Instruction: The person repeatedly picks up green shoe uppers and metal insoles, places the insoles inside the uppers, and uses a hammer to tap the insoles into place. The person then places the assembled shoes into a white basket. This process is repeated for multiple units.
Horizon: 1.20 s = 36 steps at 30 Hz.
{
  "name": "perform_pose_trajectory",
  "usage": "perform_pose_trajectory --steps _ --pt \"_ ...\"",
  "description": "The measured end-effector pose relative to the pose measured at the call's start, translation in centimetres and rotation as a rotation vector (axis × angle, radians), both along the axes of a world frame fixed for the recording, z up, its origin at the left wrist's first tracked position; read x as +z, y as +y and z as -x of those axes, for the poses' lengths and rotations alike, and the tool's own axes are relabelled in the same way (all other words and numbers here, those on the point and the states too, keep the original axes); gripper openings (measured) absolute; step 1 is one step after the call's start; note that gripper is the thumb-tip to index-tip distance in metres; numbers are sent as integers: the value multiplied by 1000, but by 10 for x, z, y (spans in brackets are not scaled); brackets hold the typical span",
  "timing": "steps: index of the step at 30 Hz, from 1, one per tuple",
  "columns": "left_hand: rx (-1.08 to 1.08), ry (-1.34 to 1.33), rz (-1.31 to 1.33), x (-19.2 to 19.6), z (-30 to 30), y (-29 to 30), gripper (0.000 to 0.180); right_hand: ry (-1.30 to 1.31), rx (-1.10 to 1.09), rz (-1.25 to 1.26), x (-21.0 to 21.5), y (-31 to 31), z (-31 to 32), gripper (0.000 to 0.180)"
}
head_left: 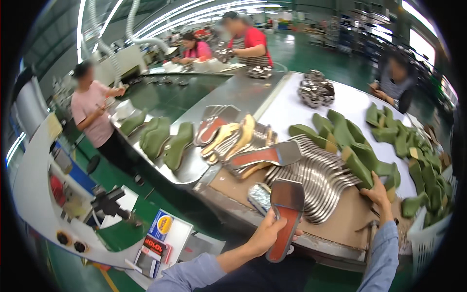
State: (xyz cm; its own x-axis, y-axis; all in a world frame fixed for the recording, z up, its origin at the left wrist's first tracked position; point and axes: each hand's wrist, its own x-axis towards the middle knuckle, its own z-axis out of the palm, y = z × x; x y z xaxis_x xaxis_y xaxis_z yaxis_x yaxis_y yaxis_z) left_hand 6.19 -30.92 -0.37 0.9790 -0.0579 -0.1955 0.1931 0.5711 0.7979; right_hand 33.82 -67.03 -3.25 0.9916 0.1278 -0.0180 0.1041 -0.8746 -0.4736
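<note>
My left hand [270, 232] grips a flat shoe sole [286, 216] with a metallic upper side and a red-brown heel part, held upright near the table's front edge. My right hand [377, 192] rests on a green shoe last [359, 168] at the near end of a row of green lasts. Between the hands a long fanned row of silver insoles [316, 177] lies on brown board. A second silver and red sole [265, 155] lies on top of a heap of soles.
The metal-topped worktable [233, 95] carries more green lasts [168, 141], a pile of shiny pieces [316, 90] and a white basket [428, 238] of green lasts at the right. Other people work at the far side and left. A machine [109, 202] stands lower left.
</note>
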Motion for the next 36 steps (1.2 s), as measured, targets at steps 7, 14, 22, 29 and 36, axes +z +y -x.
perform_pose_trajectory --steps 7,14,22,29,36 --pt "109 -29 106 4 7 -5 46 -477 -153 154 61 25 66 77" --pt "57 -34 305 25 -18 -79 57 -1095 -120 157 107 77 208 70" --pt "70 -63 738 28 -5 -46 58 -472 522 -592 68 156 293 79" --pt "-47 -273 547 47 7 -40 55 277 407 -1060 60 141 300 81" --pt "276 -579 370 57 -3 2 57 -496 552 -556 45 144 273 67"
